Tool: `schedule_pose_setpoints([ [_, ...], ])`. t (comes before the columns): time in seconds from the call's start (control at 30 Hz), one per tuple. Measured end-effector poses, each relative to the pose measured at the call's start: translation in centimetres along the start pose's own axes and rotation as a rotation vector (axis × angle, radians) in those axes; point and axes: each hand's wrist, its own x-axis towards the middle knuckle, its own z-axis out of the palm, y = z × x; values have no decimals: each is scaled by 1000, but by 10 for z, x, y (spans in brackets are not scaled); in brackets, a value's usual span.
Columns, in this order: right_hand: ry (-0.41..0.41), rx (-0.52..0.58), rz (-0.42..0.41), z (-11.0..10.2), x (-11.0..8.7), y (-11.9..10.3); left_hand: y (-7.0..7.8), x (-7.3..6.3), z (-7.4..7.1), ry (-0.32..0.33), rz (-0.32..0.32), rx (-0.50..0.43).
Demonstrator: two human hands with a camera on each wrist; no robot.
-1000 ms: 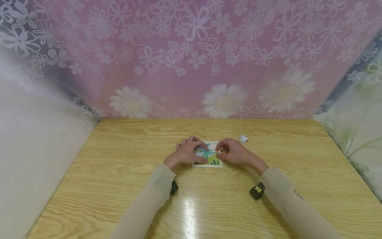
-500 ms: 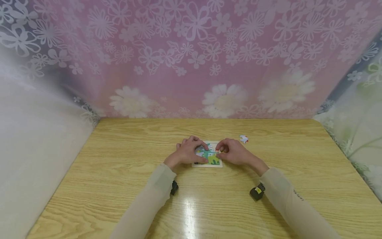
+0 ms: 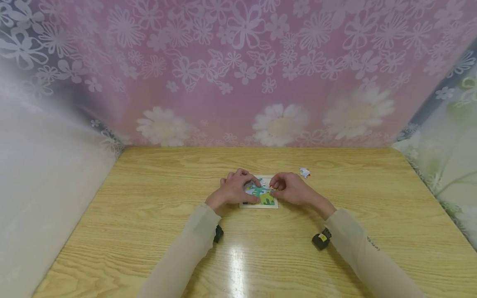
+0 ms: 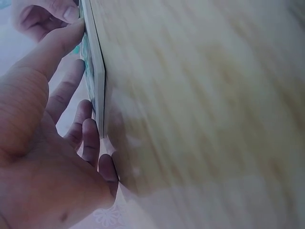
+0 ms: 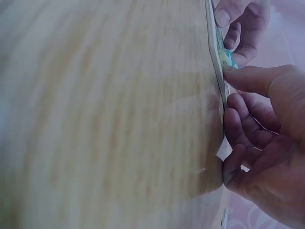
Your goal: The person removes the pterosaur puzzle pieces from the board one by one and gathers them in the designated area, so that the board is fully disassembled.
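Observation:
A small jigsaw puzzle [image 3: 267, 200] with a green dinosaur picture lies in a pale frame on the table. Over its left part spreads my left hand [image 3: 234, 188], thumb and index fingertip resting on the picture. At the upper right of the picture, my right hand [image 3: 294, 189] pinches a small puzzle piece [image 3: 271, 187] with red on it between thumb and index finger. The right wrist view shows the right thumb [image 5: 252, 78] at the frame's edge [image 5: 215, 55]. In the left wrist view, the left fingers lie along the board's side [image 4: 99, 78].
A loose puzzle piece [image 3: 304, 172], white and light blue with red, lies on the wooden table [image 3: 167, 174] behind the right hand. A flowered pink curtain [image 3: 223, 82] hangs along the table's far edge. Black wrist cameras sit under both sleeves.
Both hands stay nearly in place. The red-marked piece at the right fingertips has turned or shifted slightly. The loose piece has not moved.

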Motion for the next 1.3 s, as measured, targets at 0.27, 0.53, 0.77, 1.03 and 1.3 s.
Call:
schedule_pose_setpoints([
  [0.27, 18, 15, -7, 0, -2, 1, 4, 0, 1, 18, -15, 35],
  [0.53, 46, 50, 6, 0, -2, -1, 7, 0, 2, 24, -35, 43],
  [0.77, 61, 63, 35, 0, -1, -5, 5, 5, 7, 21, -68, 58],
  [1.03, 65, 59, 47, 0, -2, -6, 6, 10, 13, 40, -98, 70],
  [1.3, 68, 58, 58, -1, 0, -8, 16, 3, 11, 84, -81, 114],
])
